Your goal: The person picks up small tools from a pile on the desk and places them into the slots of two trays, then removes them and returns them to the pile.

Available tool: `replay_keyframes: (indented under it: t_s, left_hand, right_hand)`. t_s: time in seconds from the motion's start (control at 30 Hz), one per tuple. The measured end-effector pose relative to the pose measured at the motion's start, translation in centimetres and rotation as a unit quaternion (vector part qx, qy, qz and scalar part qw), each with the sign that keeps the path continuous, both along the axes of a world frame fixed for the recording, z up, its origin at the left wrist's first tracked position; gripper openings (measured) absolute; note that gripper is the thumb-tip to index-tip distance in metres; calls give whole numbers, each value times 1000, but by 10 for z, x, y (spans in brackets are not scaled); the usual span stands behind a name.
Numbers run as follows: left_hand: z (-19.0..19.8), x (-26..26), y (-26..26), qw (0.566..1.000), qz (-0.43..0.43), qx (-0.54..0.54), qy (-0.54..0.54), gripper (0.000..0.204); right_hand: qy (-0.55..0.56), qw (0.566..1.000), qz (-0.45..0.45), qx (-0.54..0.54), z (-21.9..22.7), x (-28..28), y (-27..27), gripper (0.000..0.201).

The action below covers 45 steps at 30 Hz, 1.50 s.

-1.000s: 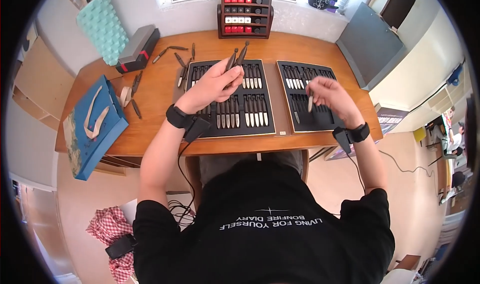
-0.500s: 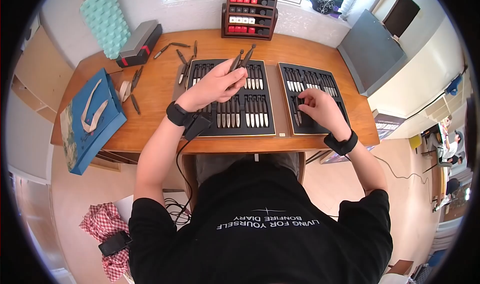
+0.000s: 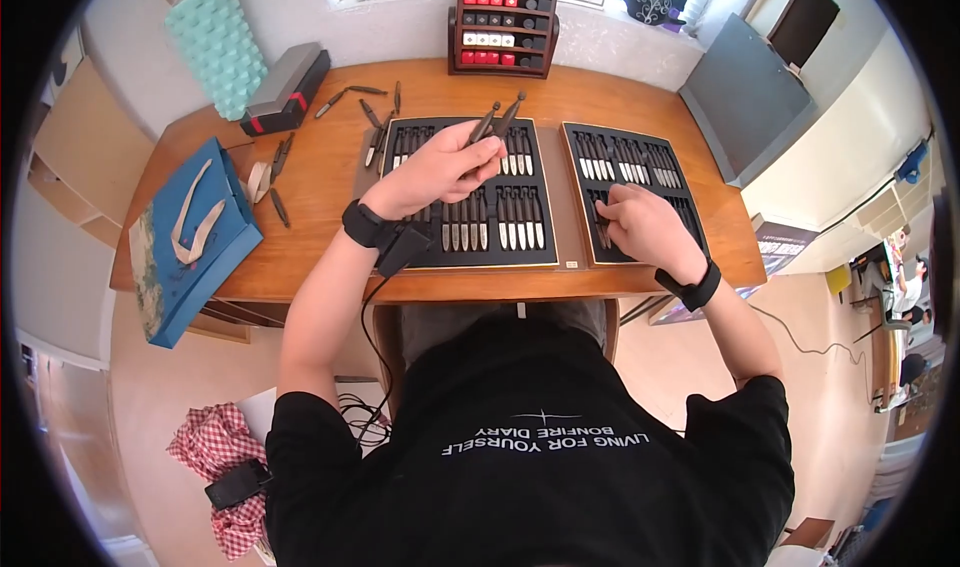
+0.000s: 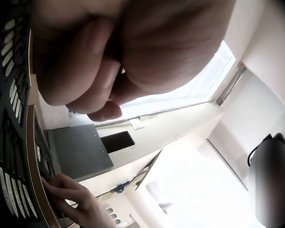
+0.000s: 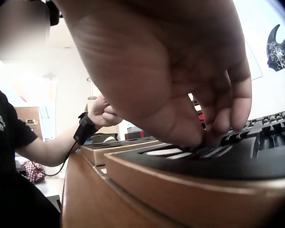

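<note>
My left hand grips slim dark pieces, with two round-knobbed ends sticking up beyond the fingers. It is over the left tray, a black insert holding rows of such pieces with silvery blade-like ends. At the lower left section of the right tray, my right hand pinches a dark slim piece, mostly hidden by the fingers. The right wrist view puts the thumb and fingertips right at the slots, beside silvery ends lying in the insert.
Several loose dark pieces lie at the desk's left, near a blue paper bag and a grey box. A rack of red, black and white cubes stands at the back. A grey panel leans at the right.
My right hand has lowered a silver-ended piece to the lower left of the right tray, and its fingers have drawn together there. The left hand keeps its grip, nearly still.
</note>
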<state>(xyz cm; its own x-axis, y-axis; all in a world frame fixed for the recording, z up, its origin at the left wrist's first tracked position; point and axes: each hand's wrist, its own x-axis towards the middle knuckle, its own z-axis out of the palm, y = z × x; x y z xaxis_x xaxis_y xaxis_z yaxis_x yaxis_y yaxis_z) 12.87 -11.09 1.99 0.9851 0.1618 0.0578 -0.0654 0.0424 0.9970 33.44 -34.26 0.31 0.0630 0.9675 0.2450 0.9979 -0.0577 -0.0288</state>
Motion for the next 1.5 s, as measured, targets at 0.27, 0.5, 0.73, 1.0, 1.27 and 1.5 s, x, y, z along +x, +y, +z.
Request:
replay_keyframes:
  t_s: [0.27, 0.5, 0.73, 1.0, 1.27, 1.5]
  left_hand:
    - [1, -3, -2, 999, -45, -10, 7, 17]
    - [-3, -1, -4, 998, -54, 12, 26, 17]
    - [-3, -2, -5, 998, -45, -20, 32, 17]
    - [-8, 1, 1, 998, -47, -12, 25, 18]
    - [-8, 1, -1, 998, -44, -3, 42, 17]
    - [-5, 0, -3, 998, -41, 4, 37, 17]
  right_hand:
    - [182, 981, 34, -52, 32, 22, 28, 17]
    - [623, 779, 8, 71, 45, -45, 67, 20]
    - [655, 745, 65, 111, 38, -32, 72, 16]
    - [534, 842, -26, -69, 55, 40, 6, 14]
    - [468, 866, -107, -141, 14, 43, 5, 12]
    - [411, 895, -129, -114, 7, 45, 10, 14]
